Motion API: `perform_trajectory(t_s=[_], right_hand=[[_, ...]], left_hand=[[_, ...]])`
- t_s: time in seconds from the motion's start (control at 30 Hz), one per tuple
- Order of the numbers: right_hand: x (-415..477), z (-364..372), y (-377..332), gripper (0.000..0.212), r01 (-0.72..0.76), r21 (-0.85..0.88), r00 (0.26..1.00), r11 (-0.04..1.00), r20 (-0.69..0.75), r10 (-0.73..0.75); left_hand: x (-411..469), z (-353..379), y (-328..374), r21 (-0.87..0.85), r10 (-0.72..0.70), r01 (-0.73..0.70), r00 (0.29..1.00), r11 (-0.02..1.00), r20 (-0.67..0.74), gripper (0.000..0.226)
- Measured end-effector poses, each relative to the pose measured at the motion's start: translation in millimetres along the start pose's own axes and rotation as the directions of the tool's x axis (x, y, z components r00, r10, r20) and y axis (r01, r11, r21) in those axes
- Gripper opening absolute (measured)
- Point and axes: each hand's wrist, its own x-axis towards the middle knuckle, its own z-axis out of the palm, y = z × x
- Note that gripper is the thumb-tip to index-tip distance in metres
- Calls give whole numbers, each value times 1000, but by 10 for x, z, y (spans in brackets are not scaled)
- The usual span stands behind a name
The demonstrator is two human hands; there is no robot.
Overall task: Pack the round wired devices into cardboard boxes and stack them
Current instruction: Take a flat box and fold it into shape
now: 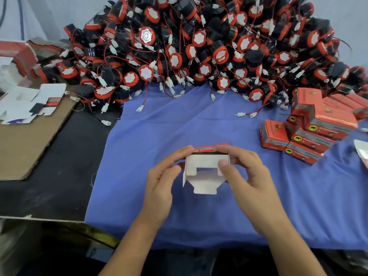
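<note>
Both hands hold one small cardboard box [205, 166] in the lower middle of the frame, just above the blue cloth [199, 126] that covers the worktop [59, 166]. The left hand [161, 176] grips the box's left side with curled fingers, the fingertips reaching its far upper edge. The right hand [247, 176] grips the right side, with its thumb pressed on a white inner flap and its fingers curled over the red printed top. The box is only partly folded. Its open end faces the camera, showing white inner card, and a tabbed flap hangs down toward the lower edge of the frame.

A large heap of round wired devices [199, 46] fills the upper part of the frame, black bodies with red rims, white faces, thin red and black wires and white plug connectors. Some plugs trail onto the cloth.

At the right of the frame sits a loose stack of packed boxes [310, 132], red and grey with yellow round marks, well apart from the hands.

At the left, flat box blanks [29, 102] lie white side up on a brown cardboard sheet [29, 148].
</note>
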Motion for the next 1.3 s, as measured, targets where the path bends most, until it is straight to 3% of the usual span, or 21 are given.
perform_trajectory(t_s=[0.13, 0.3, 0.4, 0.6, 0.83, 1.13, 1.3], right_hand=[[78, -157, 32, 39, -197, 228, 978, 954, 121, 173], [88, -246, 53, 38, -230, 322, 962, 918, 217, 165], [66, -191, 52, 38, -222, 341, 963, 914, 226, 149], [31, 7, 171, 11, -175, 164, 983, 971, 91, 162], [88, 29, 177, 18, -147, 25, 989, 989, -7, 147], [134, -32, 96, 15, -108, -141, 992, 984, 49, 115], [128, -50, 54, 14, -92, -153, 994, 984, 41, 99]], left_hand=[[5, 9, 29, -10, -27, 27, 999, 1000, 40, 44], [-8, 20, 49, 107, -3, 1, 1000, 994, 17, 33], [-1, 30, 82, 136, -54, 51, 998, 989, 20, 42], [1, 42, 74, 183, -62, 60, 998, 981, 6, 42], [-8, 49, 42, 310, -70, 65, 998, 948, 7, 42], [-25, 61, -7, 372, -54, 63, 998, 926, -36, 33], [-19, 47, 43, 331, -52, 49, 999, 942, 1, 56]])
